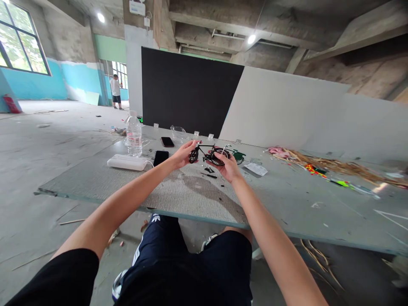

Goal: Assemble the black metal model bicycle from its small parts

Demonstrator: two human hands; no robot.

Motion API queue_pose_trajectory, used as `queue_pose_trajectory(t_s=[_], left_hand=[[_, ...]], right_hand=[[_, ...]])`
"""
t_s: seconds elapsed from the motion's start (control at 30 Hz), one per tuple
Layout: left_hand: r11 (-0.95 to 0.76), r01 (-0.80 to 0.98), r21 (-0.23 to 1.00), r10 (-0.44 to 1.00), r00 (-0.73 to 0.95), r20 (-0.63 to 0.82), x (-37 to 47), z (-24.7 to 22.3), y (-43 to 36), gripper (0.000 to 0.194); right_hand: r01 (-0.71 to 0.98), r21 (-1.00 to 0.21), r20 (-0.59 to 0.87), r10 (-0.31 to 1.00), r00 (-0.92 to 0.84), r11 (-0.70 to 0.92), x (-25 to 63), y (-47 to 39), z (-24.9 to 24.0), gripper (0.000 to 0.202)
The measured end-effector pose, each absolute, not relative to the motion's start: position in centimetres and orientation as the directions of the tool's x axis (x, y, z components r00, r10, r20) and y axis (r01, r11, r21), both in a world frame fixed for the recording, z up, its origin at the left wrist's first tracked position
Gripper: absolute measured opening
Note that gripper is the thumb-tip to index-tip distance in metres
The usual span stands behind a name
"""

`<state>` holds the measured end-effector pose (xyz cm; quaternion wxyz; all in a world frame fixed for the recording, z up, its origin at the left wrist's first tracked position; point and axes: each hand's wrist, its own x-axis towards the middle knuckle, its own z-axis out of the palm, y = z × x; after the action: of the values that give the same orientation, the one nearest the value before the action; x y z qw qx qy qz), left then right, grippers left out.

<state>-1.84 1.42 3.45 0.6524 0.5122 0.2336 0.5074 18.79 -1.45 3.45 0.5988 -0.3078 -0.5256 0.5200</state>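
A small black model bicycle is held up over the table between my two hands. My left hand is closed around the wheel at its left end. My right hand grips the larger wheel at the other end, thumb across the spokes. Just behind my right hand a green model bicycle shows in part. Below the held bicycle, small dark parts and a thin dark stick-like piece lie on the tabletop.
Left on the table are a water bottle, a white power strip-like block and two phones, one black phone nearest. A paper slip lies right, before dried stalks. A black-and-white board stands behind. A person stands far off.
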Motion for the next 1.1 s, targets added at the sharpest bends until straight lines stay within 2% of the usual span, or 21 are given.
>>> queue_pose_trajectory(t_s=[0.23, 0.47, 0.73, 0.9, 1.0, 1.1], left_hand=[[-0.039, -0.469, 0.882, 0.84, 0.463, 0.283, -1.4, 2.6, 1.9, 0.035], [-0.043, -0.288, 0.957, 0.787, 0.581, 0.21, -1.8, 2.9, 0.8, 0.039], [0.017, -0.428, 0.904, 0.776, 0.576, 0.258, -1.3, 3.0, 0.5, 0.032], [0.016, -0.442, 0.897, 0.75, 0.599, 0.281, -1.3, 2.4, 0.9, 0.028], [0.008, -0.425, 0.905, 0.754, 0.597, 0.274, -1.2, 2.1, 1.0, 0.029], [-0.012, -0.417, 0.909, 0.789, 0.554, 0.265, -1.0, 1.8, 1.4, 0.032]], right_hand=[[-0.262, -0.938, 0.237, 0.972, -0.004, 0.228, 20.1, 0.1, 2.5, 0.037], [-0.288, -0.938, 0.209, 0.978, -0.026, 0.193, 20.3, 0.3, 2.2, 0.041], [-0.269, -0.954, 0.151, 0.987, -0.061, 0.129, 20.0, 0.2, 2.7, 0.038], [-0.274, -0.953, 0.152, 0.986, -0.072, 0.127, 19.7, 0.7, 2.0, 0.043], [-0.195, -0.967, 0.184, 0.98, -0.081, 0.166, 19.7, 1.4, 1.4, 0.043], [0.077, -0.964, 0.255, 0.967, 0.013, 0.254, 20.5, 2.4, 1.1, 0.047]])
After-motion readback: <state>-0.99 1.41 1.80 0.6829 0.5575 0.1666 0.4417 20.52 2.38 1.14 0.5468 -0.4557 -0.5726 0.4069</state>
